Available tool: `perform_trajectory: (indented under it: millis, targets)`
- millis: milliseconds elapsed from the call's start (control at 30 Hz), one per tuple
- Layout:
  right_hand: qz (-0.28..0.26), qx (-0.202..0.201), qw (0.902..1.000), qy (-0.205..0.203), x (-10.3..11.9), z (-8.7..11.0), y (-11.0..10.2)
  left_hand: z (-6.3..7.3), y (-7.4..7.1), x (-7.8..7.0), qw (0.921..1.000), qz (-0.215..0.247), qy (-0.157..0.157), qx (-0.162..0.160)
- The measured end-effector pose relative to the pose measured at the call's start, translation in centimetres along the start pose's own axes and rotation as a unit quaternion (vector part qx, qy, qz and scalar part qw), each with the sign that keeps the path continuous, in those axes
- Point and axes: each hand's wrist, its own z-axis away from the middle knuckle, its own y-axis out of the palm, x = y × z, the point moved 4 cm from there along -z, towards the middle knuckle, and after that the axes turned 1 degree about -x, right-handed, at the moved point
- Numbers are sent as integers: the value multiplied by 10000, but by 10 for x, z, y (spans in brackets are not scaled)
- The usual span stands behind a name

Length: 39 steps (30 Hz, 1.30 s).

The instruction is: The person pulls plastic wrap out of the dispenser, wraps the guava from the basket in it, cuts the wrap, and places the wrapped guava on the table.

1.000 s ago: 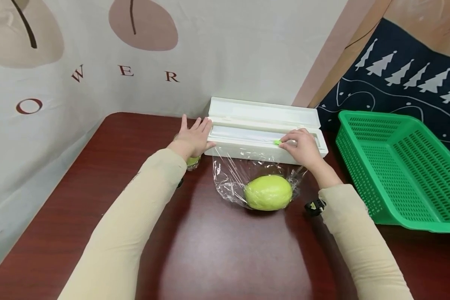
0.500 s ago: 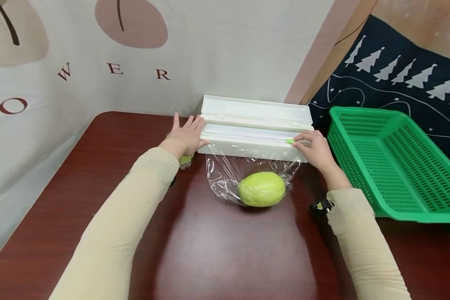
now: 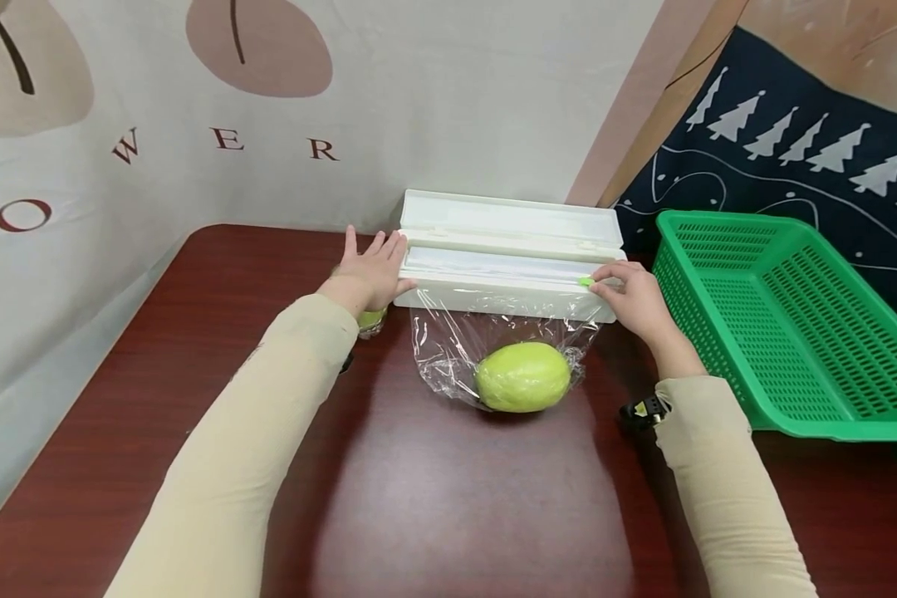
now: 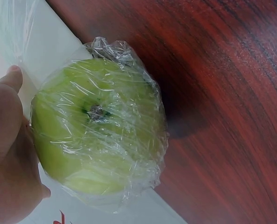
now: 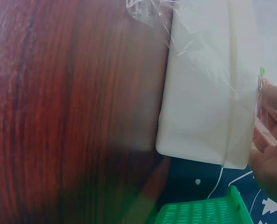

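My left hand, fingers spread straight, rests on the left end of the white cling film dispenser. My right hand pinches the small green slide cutter between thumb and fingertips near the dispenser's right end. Clear cling film hangs over the front edge down to a yellow-green oval melon, partly covering it on the table. Below my left wrist sits another green fruit, wrapped in crinkled film, its stem scar showing in the left wrist view; in the head view my hand mostly hides it.
The dispenser's lid stands raised against the curtain at the back. To the right, a green plastic basket stands close beside my right forearm. Dark red wooden table lies beneath everything.
My right hand has slid the green cutter rightward along the dispenser, close to its right end. My left hand keeps its place on the box. The head view has shifted slightly.
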Motion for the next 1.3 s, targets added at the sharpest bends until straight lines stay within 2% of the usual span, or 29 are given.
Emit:
perform_trajectory:
  millis: [233, 333, 533, 1067, 1300]
  targets:
    - [-22, 27, 10000, 12, -1, 2, -2, 0, 1, 0, 10000, -65, -32, 68]
    - [-105, 28, 9997, 238, -7, 3, -6, 0, 0, 1, 9999, -18, -38, 102]
    - [-226, -227, 9974, 645, -24, 9, -13, 1, -1, 2, 10000, 13, -82, 53]
    - [-528, -331, 9944, 856, -38, 15, -13, 2, 0, -1, 9999, 144, 9, 50]
    - [-1091, -471, 9839, 1335, -44, 18, -13, 2, -1, 0, 9998, 185, 23, 14]
